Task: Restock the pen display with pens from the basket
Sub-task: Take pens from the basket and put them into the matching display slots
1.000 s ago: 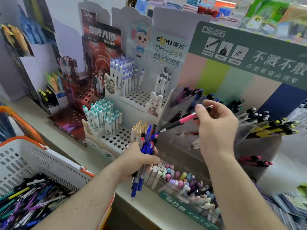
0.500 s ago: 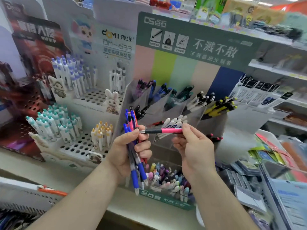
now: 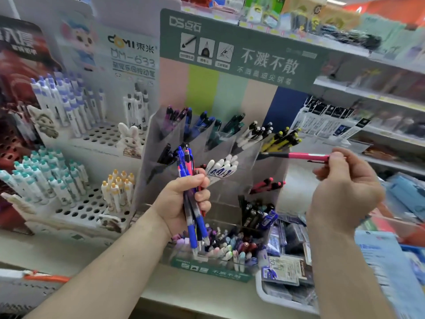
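My left hand (image 3: 181, 201) grips a bundle of pens (image 3: 190, 203), mostly blue with one red, upright in front of the clear pen display (image 3: 230, 143). My right hand (image 3: 345, 187) pinches a single pink pen (image 3: 301, 155) by its clip end, held level with its dark tip pointing left toward the display's right side. The display's angled compartments hold purple, blue, green, white, yellow and pink pens. Only the basket's (image 3: 43, 278) orange-trimmed rim shows at the lower left.
A white perforated stand (image 3: 92, 203) with capped pens is at the left. A tub of erasers and pens (image 3: 218, 252) sits under the display. A white tray (image 3: 285, 298) of packaged goods is at the lower right, shelves (image 3: 379, 95) behind it.
My right hand has carried the pink pen rightward, away from the bundle, to the display's right side. The view has swung right, so the basket has nearly left the frame.
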A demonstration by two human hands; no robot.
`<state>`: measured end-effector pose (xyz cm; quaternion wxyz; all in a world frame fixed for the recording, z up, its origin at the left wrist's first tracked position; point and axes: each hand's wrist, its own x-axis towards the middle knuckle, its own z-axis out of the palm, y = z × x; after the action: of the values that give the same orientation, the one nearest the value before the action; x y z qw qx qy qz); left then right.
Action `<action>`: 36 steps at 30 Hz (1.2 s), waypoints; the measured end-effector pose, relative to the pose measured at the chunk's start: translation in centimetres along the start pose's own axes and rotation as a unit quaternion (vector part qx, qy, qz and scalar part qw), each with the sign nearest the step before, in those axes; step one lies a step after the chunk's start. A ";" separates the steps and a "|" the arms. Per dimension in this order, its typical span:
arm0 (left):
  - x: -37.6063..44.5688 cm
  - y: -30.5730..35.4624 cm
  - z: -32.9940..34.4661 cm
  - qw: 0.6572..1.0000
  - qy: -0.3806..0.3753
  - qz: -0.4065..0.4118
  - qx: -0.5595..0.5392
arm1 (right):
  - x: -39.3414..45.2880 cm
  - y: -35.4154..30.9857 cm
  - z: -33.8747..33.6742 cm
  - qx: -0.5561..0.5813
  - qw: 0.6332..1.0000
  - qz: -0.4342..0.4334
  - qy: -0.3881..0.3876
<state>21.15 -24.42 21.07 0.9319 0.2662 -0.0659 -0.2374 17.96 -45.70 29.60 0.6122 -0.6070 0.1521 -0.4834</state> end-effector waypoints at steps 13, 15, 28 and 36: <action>-0.7 -1.5 0.4 0.984 0.047 0.006 0.173 | 0.3 4.7 2.5 -0.440 0.863 -0.043 -0.245; -0.8 -1.7 0.5 0.981 0.051 0.008 0.187 | 0.2 4.3 2.8 -0.499 0.825 -0.043 -0.261; -1.7 -1.7 0.8 0.940 0.039 -0.002 0.340 | -6.0 0.8 4.2 -0.247 0.834 0.074 -0.488; -2.4 -0.9 0.3 0.928 0.049 -0.040 0.368 | -5.9 1.5 4.3 -0.206 0.892 0.034 -0.401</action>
<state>18.62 -24.14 20.86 0.7602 0.6042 -0.0919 -0.2205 19.07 -38.86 26.89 0.4981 -0.8564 0.0101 -0.1354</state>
